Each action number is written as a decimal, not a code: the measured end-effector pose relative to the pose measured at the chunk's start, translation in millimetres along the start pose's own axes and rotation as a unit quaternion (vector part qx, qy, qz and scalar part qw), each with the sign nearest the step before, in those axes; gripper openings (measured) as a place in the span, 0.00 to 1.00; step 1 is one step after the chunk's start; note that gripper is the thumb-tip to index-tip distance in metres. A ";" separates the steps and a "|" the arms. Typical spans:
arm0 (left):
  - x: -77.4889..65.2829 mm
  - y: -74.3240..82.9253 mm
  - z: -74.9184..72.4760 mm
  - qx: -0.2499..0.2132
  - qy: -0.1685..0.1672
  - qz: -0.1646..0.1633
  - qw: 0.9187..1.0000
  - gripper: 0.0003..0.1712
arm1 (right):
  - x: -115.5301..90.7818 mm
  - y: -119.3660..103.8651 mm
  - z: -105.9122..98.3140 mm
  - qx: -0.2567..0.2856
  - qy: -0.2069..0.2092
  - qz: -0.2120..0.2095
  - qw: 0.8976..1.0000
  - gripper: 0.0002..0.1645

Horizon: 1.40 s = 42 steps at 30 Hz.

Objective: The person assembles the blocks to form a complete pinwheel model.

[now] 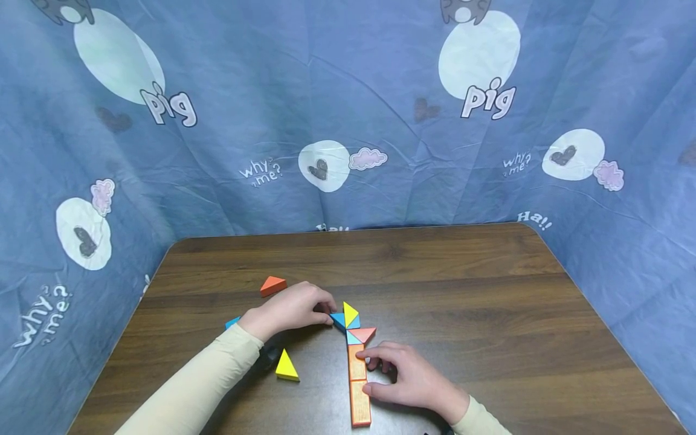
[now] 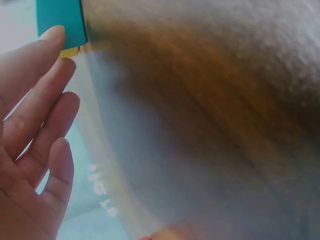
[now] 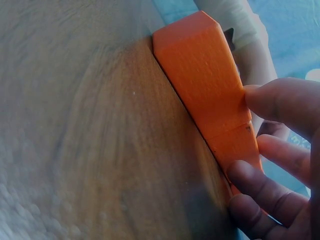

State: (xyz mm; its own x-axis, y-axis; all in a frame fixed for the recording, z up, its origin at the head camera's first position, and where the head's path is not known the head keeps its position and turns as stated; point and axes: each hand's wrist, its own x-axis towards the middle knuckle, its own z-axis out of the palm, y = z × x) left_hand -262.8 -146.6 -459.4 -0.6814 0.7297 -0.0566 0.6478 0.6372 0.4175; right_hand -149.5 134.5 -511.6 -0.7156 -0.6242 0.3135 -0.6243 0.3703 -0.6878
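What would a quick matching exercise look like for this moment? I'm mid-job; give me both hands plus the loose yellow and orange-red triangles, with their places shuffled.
1. Left hand
2. Right hand
3. Loose yellow triangle
4. Orange-red triangle

A. On the table, between the left sleeve and the orange rectangular blocks
B. Touching a blue triangle
C. Nearest of all the blocks to the table's far edge
D. Touching the orange rectangular blocks

Right pairs: 1-B, 2-D, 3-A, 4-C
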 end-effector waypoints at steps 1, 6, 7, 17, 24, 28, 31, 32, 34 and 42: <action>-0.2 -0.6 -0.2 -0.001 0.001 0.000 1.000 0.13 | -0.1 0.2 0.2 0.000 0.000 0.000 1.000 0.25; -1.4 -0.7 -2.5 0.006 0.012 0.000 1.000 0.12 | -0.9 0.5 0.4 0.001 0.002 -0.005 1.000 0.26; -1.7 -0.4 -3.6 0.008 0.015 0.000 1.000 0.12 | -1.1 0.6 0.5 0.001 0.002 -0.007 1.000 0.26; -11.2 1.6 -27.9 0.029 0.062 -0.001 0.998 0.12 | -2.7 1.0 0.9 -0.003 0.004 -0.002 1.000 0.26; -23.2 -3.8 -49.1 0.019 0.081 -0.038 0.996 0.14 | -3.5 1.0 0.9 -0.006 0.005 -0.005 1.000 0.26; -30.3 -10.0 -58.5 0.021 0.101 -0.048 0.994 0.16 | -3.6 1.6 0.7 -0.009 0.007 -0.011 1.000 0.26; -35.4 -16.6 -64.2 0.018 0.114 -0.059 0.992 0.17 | -3.8 1.8 0.6 -0.007 0.008 -0.013 1.000 0.27; -37.3 -19.6 -65.7 0.017 0.118 -0.063 0.991 0.17 | -3.8 1.9 0.7 -0.006 0.008 -0.013 1.000 0.27; -41.1 -25.9 -68.5 0.008 0.124 -0.076 0.989 0.18 | -3.9 2.0 0.9 -0.005 0.008 -0.014 1.000 0.27; -59.8 -54.5 -70.7 -0.007 0.130 -0.140 0.982 0.21 | -3.9 1.9 1.7 -0.004 0.006 -0.008 1.000 0.26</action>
State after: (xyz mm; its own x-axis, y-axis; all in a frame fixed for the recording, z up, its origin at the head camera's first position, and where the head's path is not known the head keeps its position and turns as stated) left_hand -281.5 -242.5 -414.7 -0.8970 0.4376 0.0624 0.4196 0.7988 0.4310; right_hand -147.4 136.5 -515.2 -0.7097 -0.6216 0.3317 -0.6373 0.3658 -0.6782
